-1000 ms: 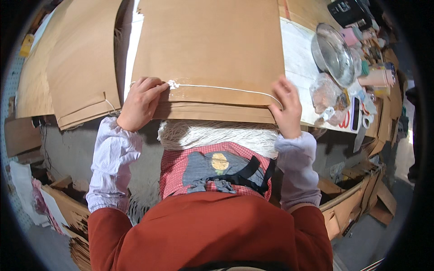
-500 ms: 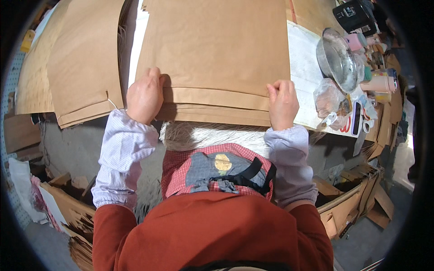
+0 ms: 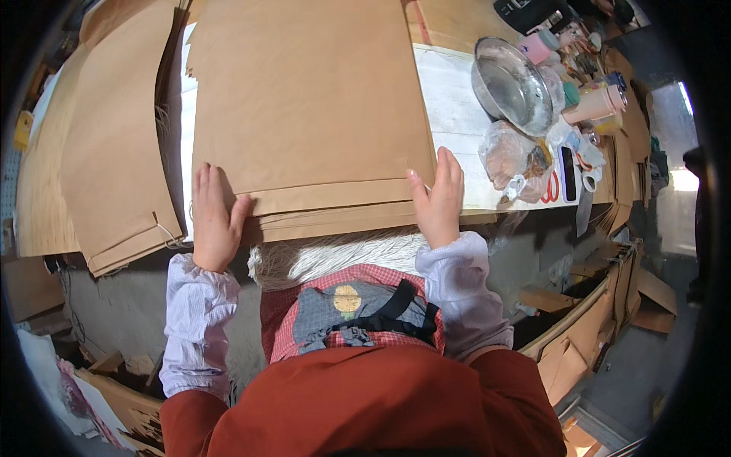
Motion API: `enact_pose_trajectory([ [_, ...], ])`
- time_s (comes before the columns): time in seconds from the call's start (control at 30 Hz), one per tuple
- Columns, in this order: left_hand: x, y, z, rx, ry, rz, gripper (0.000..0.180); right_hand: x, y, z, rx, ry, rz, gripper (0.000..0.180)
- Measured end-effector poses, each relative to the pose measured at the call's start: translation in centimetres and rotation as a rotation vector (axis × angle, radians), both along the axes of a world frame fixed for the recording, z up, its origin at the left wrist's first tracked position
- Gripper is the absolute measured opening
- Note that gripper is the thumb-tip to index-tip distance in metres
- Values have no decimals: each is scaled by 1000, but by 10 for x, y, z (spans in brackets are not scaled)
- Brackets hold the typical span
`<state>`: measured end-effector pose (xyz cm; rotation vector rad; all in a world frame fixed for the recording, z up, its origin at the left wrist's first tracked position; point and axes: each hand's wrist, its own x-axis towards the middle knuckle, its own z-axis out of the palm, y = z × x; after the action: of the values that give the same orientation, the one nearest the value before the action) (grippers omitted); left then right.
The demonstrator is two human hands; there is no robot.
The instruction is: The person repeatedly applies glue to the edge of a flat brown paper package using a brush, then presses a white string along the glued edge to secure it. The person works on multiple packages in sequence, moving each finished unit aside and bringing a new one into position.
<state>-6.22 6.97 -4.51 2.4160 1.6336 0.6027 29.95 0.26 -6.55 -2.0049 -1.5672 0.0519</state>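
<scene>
Far left on the table [image 3: 449, 114]: a stack of folded brown paper [image 3: 114, 175], lying flat, its near corner hanging just over the table edge. Beside it, a thin strip of white sheet showing between the two paper piles.

Left hand [image 3: 215, 221] next: flat, palm down, fingers stretched out together and pointing away, pressing on the near-left corner of the big brown paper sheet [image 3: 304, 99]. Nothing gripped, just laid on top, thumb out along the folded strip at the sheet's near edge.

Centre: that big sheet spread wide across the table, its folded near edge running straight between both hands, more brown layers stacked just under it. Below the table edge, a bundle of pale string [image 3: 335, 255] lying across the lap, touching the red checked apron [image 3: 304, 320].

Right hand [image 3: 438, 202]: also open and flat, fingers up, resting on the near-right corner of the same sheet, thumb tucked against the fold. Nothing held here either.

Further right: a round metal bowl [image 3: 514, 87], upright, with a crumpled clear plastic bag [image 3: 506, 152] just beside it. Past those, a clutter of small cups and bits, possibly red-handled scissors [image 3: 552, 186] among them, too small to be sure.
</scene>
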Motion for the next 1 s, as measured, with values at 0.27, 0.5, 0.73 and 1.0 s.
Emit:
enact_pose_trajectory([
  [0.27, 8, 1, -6, 35, -93, 69, 50, -6, 10, 5, 76, -69, -90, 46],
  [0.5, 7, 1, -9, 79, -42, 44, 49, -1, 11, 7, 74, -189, -37, 36],
  [0.73, 13, -2, -5, 91, -40, 61, 49, 8, 9, 1, -10, 179, -117, 31],
  [1.0, 13, -3, -9, 94, -12, 73, 50, 7, 12, 11, -55, 84, -126, 28],
])
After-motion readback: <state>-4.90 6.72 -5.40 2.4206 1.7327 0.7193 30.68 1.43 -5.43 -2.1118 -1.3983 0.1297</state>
